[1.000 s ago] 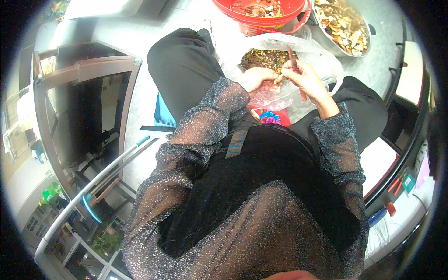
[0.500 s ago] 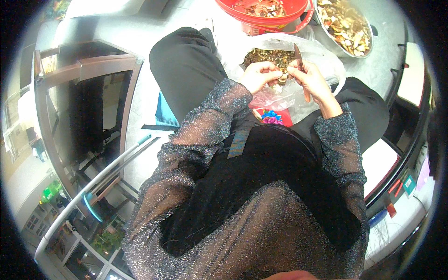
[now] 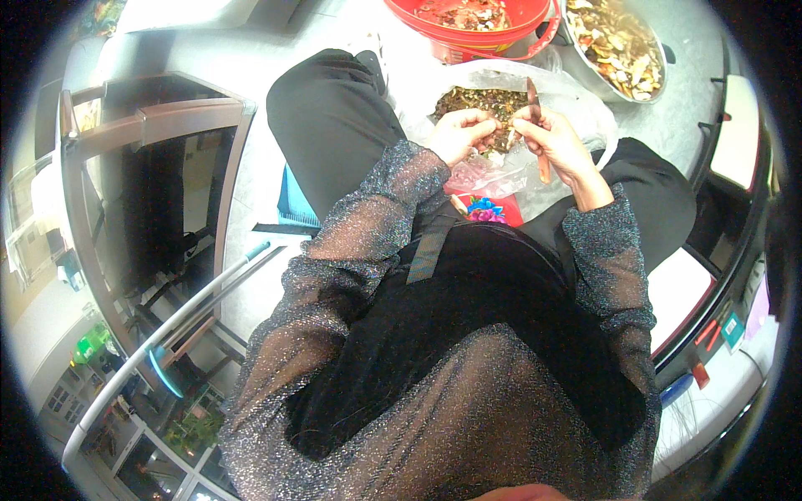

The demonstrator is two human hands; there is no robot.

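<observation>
My right hand (image 3: pixel 558 149) is closed round a small knife (image 3: pixel 545 169); its dark blade points up and away from me, and the wooden handle shows below the palm. The thumb and forefinger of that hand are pinched together. Close on its left, my left hand (image 3: pixel 458 138) is also in a pinch; whatever lies between its fingertips is too small to make out. Both hands are over a translucent white plastic bag (image 3: pixel 581 100), opened wide between my knees. Small dark brown and yellowish pieces (image 3: pixel 468 100) fill it, and the hands partly cover them.
Beyond the bag stands a red basin (image 3: pixel 522 43) with scraps inside. A metal pot (image 3: pixel 664 82) of pale slices in liquid is at its right. A blue dustpan-like object (image 3: pixel 294 199) lies by my left leg, near a long pole (image 3: pixel 150 344). A brown-framed glass-sided piece (image 3: pixel 159 119) stands left.
My fingertips have moved slightly apart, and the pale round piece seen between them earlier no longer shows there. The knife remains in my right hand.
</observation>
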